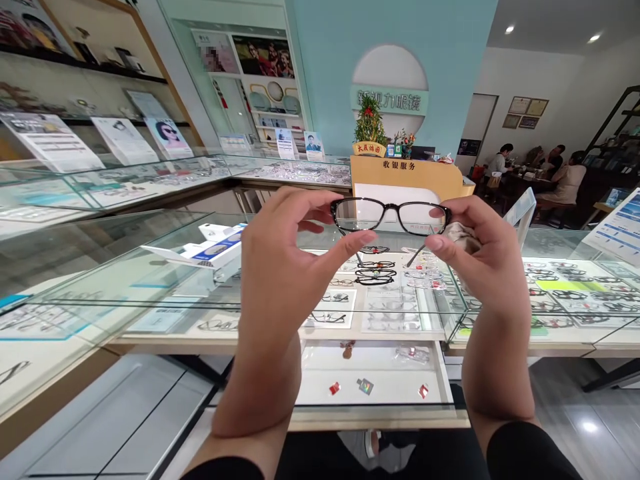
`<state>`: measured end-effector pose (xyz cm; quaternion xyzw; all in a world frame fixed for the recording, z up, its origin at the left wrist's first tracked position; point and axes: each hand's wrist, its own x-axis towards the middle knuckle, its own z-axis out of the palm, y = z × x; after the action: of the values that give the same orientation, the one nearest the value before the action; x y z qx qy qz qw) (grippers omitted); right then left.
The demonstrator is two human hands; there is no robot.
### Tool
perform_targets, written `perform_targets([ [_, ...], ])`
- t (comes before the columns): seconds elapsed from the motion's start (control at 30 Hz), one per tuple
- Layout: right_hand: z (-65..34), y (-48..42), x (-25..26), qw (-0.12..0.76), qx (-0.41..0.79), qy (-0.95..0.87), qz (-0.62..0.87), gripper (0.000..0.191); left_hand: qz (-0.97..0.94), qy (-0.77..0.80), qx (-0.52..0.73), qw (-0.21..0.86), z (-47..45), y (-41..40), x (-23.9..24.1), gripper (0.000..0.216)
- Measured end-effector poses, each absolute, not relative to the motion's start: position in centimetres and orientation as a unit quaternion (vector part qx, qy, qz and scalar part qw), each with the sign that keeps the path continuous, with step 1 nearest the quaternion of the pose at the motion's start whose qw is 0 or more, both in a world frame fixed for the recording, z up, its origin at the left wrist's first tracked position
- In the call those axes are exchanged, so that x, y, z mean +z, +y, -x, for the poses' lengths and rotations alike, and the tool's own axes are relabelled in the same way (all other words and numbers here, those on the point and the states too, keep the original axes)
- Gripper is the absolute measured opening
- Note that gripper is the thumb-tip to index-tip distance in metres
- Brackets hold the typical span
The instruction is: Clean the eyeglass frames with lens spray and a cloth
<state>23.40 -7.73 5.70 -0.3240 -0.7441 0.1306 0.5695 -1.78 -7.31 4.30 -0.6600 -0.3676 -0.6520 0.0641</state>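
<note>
A pair of black-framed eyeglasses [392, 207] is held up in front of me, above the glass display counter [280, 307]. My left hand [287, 250] grips the left end of the frame, its thumb stretched out below the lens. At the other end, my right hand [483, 247] pinches the frame and also holds a crumpled light cloth [463, 237] against the palm. Both temples hang down, unfolded. Beneath them, inside the case, lie several dark spectacle frames [375, 273].
Below the counter an open white drawer [320, 360] holds small red tags and a clear packet. A white-and-blue box [215, 247] stands on the glass to the left. Farther back are a cashier desk [415, 170], a potted plant [369, 120] and several seated people [567, 177].
</note>
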Motion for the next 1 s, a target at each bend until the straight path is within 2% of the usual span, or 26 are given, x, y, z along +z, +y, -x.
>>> perform_targets([
  [0.7, -22.0, -7.8, 5.1, 0.600, 0.117, -0.716, 0.338, 0.046, 0.628, -0.405, -0.663, -0.041, 1.8, -8.2, 4.8, 0.038],
  [1.0, -22.3, -9.0, 5.2, 0.593, 0.134, -0.716, 0.342, 0.039, 0.612, -0.408, -0.677, 0.008, 1.5, -9.6, 5.0, 0.036],
])
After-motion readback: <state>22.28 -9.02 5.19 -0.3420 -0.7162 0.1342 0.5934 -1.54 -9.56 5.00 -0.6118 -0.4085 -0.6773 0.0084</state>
